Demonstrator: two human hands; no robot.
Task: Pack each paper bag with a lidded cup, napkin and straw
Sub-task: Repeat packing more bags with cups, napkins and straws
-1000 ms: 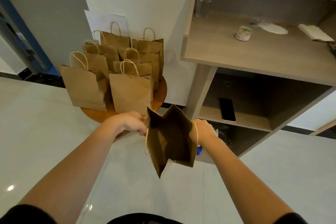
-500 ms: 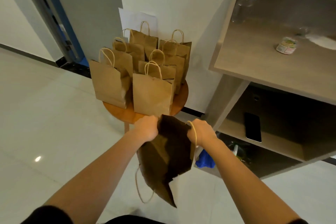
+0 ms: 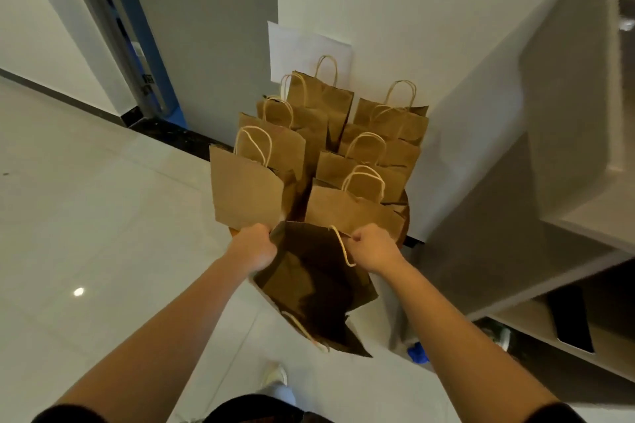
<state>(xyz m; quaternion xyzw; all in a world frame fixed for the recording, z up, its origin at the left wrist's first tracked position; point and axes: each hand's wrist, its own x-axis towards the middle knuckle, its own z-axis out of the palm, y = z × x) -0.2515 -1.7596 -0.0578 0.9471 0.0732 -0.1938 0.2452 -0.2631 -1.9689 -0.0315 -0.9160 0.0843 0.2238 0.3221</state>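
I hold a brown paper bag (image 3: 309, 288) in the air in front of me, its mouth pulled open and its body hanging down towards the floor. My left hand (image 3: 254, 247) grips the left rim of the bag. My right hand (image 3: 372, 247) grips the right rim, with a rope handle looped beside it. Just beyond the bag, several more paper bags (image 3: 247, 189) stand upright in rows on a small round wooden table (image 3: 405, 220). No cup, napkin or straw is visible.
A wooden shelf unit (image 3: 567, 154) stands at the right, with a dark phone (image 3: 572, 319) on its lower shelf and a blue object (image 3: 417, 354) on the floor beside it. A grey door with a blue frame (image 3: 151, 45) is at the back left. The floor is pale tile.
I have stepped closer to the round table and my view has swung left. The bag in my hands has moved up to the table's front edge, and its mouth is spread wider.
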